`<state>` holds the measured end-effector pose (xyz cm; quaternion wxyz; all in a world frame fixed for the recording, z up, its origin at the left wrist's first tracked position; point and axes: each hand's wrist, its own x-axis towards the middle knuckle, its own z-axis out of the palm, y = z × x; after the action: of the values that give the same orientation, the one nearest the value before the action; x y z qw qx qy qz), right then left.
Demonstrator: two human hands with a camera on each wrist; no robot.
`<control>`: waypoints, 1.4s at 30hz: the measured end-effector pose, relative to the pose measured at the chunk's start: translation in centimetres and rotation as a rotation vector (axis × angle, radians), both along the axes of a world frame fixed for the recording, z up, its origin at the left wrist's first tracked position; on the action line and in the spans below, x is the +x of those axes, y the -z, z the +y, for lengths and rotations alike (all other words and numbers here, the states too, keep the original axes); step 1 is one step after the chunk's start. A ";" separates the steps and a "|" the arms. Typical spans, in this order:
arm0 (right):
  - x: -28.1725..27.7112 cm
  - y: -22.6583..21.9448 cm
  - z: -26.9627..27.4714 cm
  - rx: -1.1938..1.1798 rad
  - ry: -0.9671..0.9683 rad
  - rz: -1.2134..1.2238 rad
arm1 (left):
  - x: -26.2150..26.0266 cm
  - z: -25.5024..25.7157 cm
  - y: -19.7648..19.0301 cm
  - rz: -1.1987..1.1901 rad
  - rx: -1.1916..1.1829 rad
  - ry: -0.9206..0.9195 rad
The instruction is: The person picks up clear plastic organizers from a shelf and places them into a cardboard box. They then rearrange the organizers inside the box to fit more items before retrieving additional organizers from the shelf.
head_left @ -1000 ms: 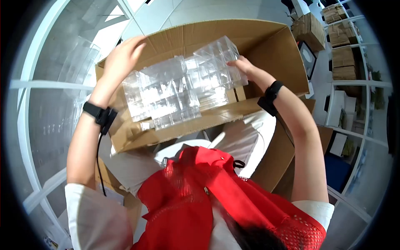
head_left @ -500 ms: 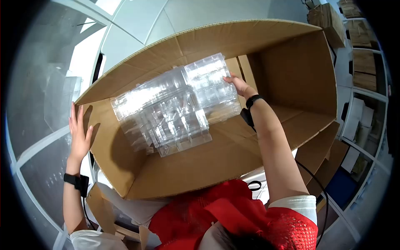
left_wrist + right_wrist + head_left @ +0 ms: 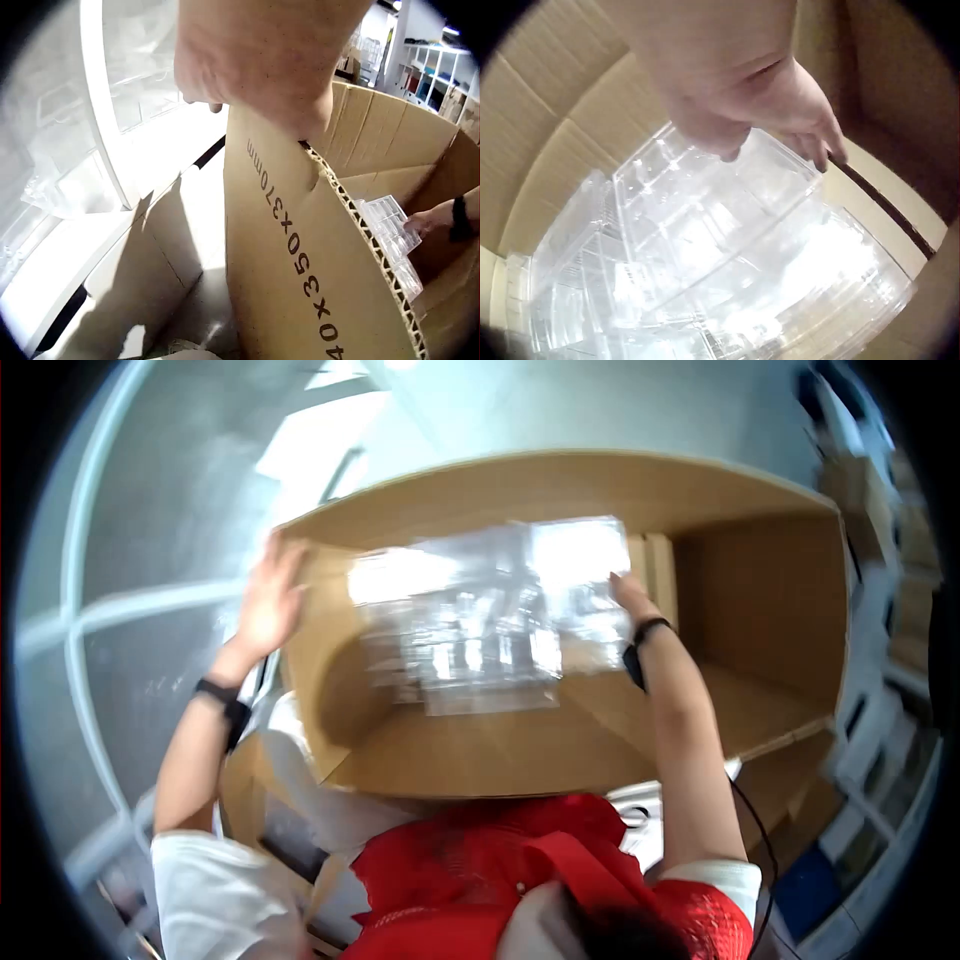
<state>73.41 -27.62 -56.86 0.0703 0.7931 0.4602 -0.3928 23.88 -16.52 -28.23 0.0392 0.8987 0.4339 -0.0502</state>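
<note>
The right hand point(image 3: 628, 592) reaches into the open cardboard box point(image 3: 760, 590) and touches the right end of the stack of clear plastic trays point(image 3: 490, 615), fingers only slightly bent over the top tray's edge; the right-wrist view shows the fingertips point(image 3: 819, 154) laid on the rim, the thumb pressing from the near side, though whether this is a true grip I cannot tell; the stack lies on its side against the box's inner wall, toward the left half of the box. The left hand point(image 3: 268, 600) sits at the box's left side wall, fingers spread fairly wide against the cardboard; the left-wrist view shows that hand point(image 3: 255, 60) over the top edge of the wall, with printed numbers on the wall's outer face, which the head view does not show; it also catches the right hand and the trays far off inside the box. The head view is blurred, so single trays cannot be counted; in the left-wrist view the fingertips are hidden behind the cardboard.
</note>
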 end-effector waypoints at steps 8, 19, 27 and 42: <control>-7.2 -11.8 5.5 0.089 -0.383 -0.033 | -1.3 -1.1 0.2 0.208 0.032 -0.159; -17.4 -28.4 1.1 0.320 -0.714 0.225 | -16.2 -8.0 -9.0 -0.232 0.661 -0.220; -29.1 -30.9 0.2 0.324 -0.918 0.353 | -26.8 -11.7 -4.8 -1.012 0.930 -1.416; -55.5 -35.5 9.1 0.309 -0.130 1.169 | -31.9 -13.2 -7.9 -1.938 -0.645 -1.322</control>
<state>17.94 -18.48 -21.33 -0.2862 0.4174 0.5216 -0.6869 -8.02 -29.74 -20.33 0.5868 0.1185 0.5667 0.5660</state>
